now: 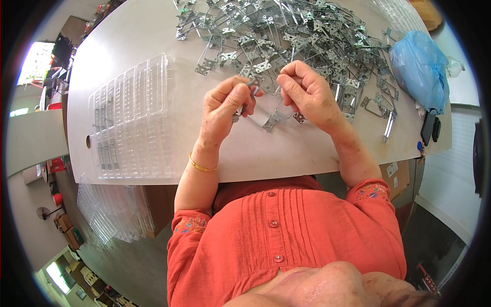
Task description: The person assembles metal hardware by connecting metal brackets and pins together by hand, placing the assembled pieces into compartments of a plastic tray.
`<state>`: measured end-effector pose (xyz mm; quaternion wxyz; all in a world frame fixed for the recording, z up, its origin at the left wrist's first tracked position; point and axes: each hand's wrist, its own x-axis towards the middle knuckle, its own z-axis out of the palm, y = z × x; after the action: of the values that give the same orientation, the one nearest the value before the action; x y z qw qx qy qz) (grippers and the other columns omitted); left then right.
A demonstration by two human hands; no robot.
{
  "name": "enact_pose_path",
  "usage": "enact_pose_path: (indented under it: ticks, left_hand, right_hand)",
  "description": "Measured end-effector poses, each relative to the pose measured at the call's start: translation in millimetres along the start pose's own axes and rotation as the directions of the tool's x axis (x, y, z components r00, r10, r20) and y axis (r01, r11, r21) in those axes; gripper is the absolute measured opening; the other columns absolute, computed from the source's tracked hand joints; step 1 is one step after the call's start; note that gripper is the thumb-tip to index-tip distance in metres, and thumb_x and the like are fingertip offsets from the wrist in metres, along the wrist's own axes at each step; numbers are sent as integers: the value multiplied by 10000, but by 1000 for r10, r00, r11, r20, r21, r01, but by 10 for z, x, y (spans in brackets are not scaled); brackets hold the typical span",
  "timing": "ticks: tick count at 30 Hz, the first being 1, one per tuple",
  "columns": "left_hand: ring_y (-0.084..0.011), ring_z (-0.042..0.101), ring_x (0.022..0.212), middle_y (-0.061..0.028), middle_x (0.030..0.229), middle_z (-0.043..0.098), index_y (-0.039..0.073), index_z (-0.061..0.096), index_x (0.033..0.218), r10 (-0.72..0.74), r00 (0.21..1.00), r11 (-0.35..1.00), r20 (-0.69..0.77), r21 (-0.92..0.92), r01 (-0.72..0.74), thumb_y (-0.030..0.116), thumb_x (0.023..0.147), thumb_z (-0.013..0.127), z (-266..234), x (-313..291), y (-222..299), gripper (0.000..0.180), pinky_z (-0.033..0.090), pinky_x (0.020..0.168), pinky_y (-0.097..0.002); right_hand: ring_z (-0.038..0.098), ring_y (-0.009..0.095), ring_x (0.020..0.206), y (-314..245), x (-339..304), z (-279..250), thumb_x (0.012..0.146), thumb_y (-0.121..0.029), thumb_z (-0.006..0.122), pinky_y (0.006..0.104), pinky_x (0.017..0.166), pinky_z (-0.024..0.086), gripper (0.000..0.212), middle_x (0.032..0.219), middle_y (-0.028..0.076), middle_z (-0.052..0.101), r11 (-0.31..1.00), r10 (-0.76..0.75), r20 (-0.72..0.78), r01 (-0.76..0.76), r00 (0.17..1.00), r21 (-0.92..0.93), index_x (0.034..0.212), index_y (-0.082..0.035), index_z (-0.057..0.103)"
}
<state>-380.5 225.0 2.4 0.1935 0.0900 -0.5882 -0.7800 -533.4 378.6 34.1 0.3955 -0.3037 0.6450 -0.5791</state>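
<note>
In the head view, the left hand (225, 106) pinches a small grey perforated-metal bracket (254, 82) before the tangled silvery bracket pile (307, 33), best steadied by its edges; whether the curled right hand (307, 94) grips anything, I cannot tell.

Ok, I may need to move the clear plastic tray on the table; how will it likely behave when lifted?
The clear plastic tray looks thin and see-through, so it is probably light and would flex somewhat. Metal pieces lie only toward its left side, so that side may sag first. If it tilts, those pieces could slide.
</note>
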Motion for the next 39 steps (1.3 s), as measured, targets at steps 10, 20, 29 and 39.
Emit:
enact_pose_path:
  ticks: [10,20,29,39]
  left_hand:
    - [-95,539,643,-80,843,647,-1,644,949,-22,998,998,-54,-52,19,257,1034,547,-6,18,-17,289,419,575,-234]
    - [-119,567,797,-73,976,615,-10,643,923,211,963,808,167,525,-268,166,996,616,6,32,-25,193,454,687,-245]
    - [-215,659,945,-137,1132,640,40,527,1080,179,981,967,-77,-169,-190,172,925,720,-81,39,-44,280,518,863,-346]
    - [-325,550,1270,-150,1288,600,81,395,1412,279,960,911,-9,-313,-268,267,913,719,36,49,16,624,296,1173,-512]
  right_hand:
    - [490,27,663,86,-41,94,1009,-152,581,200,585,413,126,761,-48,536,994,-101,99,105,990,-43,1032,-33,612]
    - [497,25,624,34,-85,156,1014,-160,567,206,539,395,151,708,-36,564,998,-37,68,34,997,47,984,-17,605]
    - [595,61,681,15,-53,88,1025,-194,558,207,571,473,167,799,18,642,995,39,121,-50,992,86,1033,-27,552]
    - [692,168,908,177,-12,338,1017,-177,582,299,756,588,177,965,72,657,902,-7,196,-79,981,425,1056,-14,522]
